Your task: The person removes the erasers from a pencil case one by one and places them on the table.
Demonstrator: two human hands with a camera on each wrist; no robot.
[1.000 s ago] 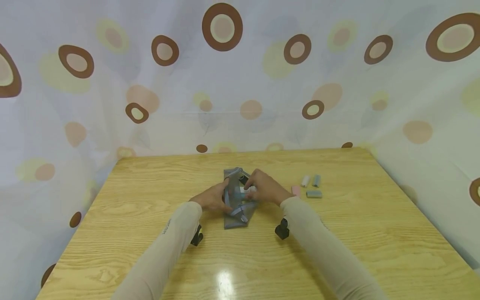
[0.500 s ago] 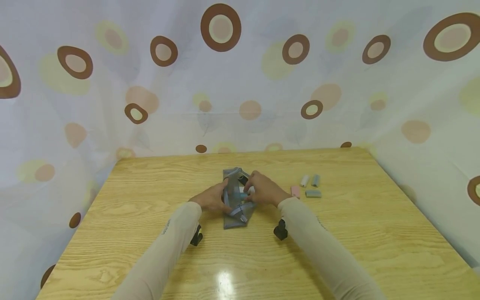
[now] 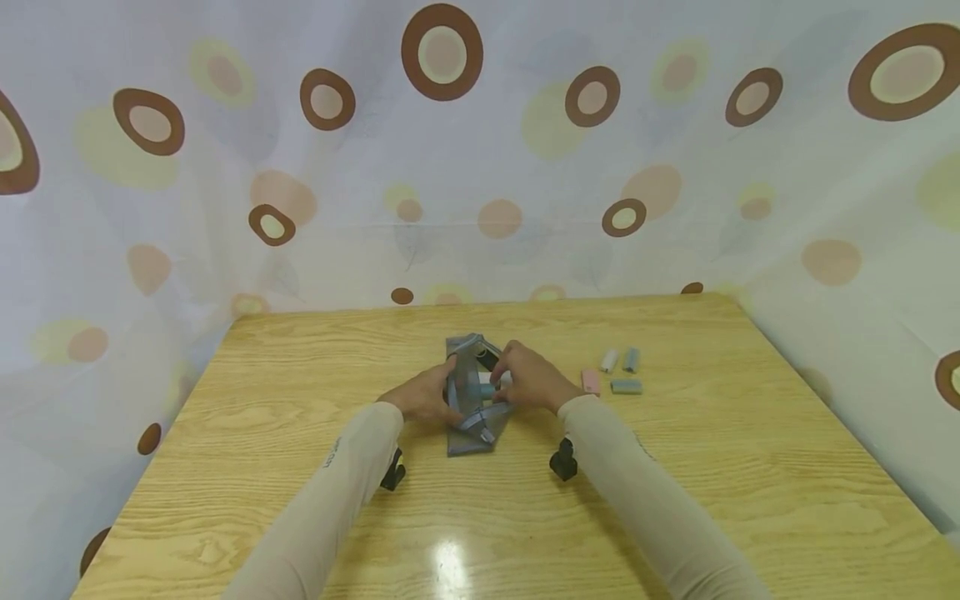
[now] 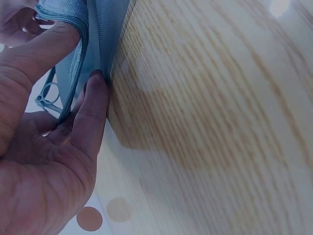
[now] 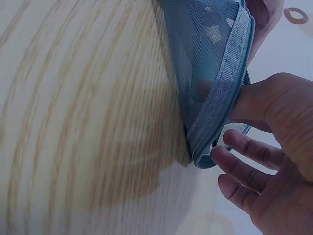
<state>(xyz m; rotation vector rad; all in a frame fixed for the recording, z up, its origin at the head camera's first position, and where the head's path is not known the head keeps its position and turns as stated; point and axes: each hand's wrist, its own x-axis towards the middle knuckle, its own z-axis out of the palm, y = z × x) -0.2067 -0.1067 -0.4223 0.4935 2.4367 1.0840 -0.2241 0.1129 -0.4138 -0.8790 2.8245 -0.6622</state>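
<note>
1. Head view, nearest me: my pale sleeves (image 3: 327, 500) reach forward over the wood-grained table (image 3: 465, 521); a small black device (image 3: 563, 462) sits under my right wrist, another (image 3: 393, 473) under my left.
2. My left hand (image 3: 423, 394) is partly closed on the left side of a blue-grey mesh pouch (image 3: 465, 392); my thumb hooks over its zipped edge, my fingers lie along the outside.
3. My right hand (image 3: 530, 377) reaches into the pouch's mouth from the right; thumb and forefinger pinch a pale blue cylinder (image 3: 487, 390), seen through the mesh in the right wrist view; my other fingers curl loosely outside, holding nothing.
4. The pouch lies on the table between my hands, its mouth spread open; a white piece (image 3: 483, 377) shows inside, next to the cylinder; a small ring hangs by its edge in the left wrist view.
5. Past my right cuff lie a pink block (image 3: 591, 382) and, just beside it, a grey-green roll (image 3: 627, 387) on its side; slightly farther, a white roll (image 3: 610, 361) and a blue-grey roll (image 3: 632, 361) lie near each other.
6. Behind the table's far edge hangs a pale cloth (image 3: 450, 183) patterned with brown-ringed ovals.
</note>
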